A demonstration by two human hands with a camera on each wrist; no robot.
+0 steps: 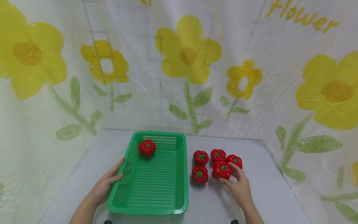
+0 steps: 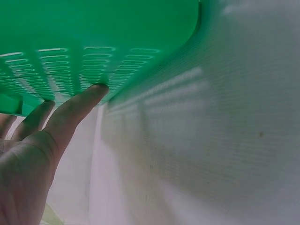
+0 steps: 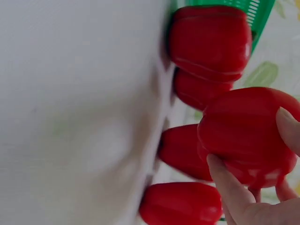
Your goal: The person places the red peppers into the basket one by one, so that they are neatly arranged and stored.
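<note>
My right hand (image 1: 238, 186) grips a red bell pepper (image 1: 221, 170) between thumb and fingers. In the right wrist view this bell pepper (image 3: 248, 133) is raised off the table surface. Several other red bell peppers stand close by, one pepper (image 1: 199, 175) to its left and another pepper (image 1: 235, 161) just behind it. A green plastic basket (image 1: 183, 174) sits left of them, with one red bell pepper (image 1: 147, 148) at its far left corner. My left hand (image 1: 104, 187) rests its extended fingers against the basket's left side; the fingertips (image 2: 97, 89) touch its slotted wall.
Everything stands on a pale table (image 1: 268, 186). Behind it and at both sides hangs a white curtain (image 1: 145, 102) printed with yellow flowers. Two small dark objects show at the bottom edge of the head view.
</note>
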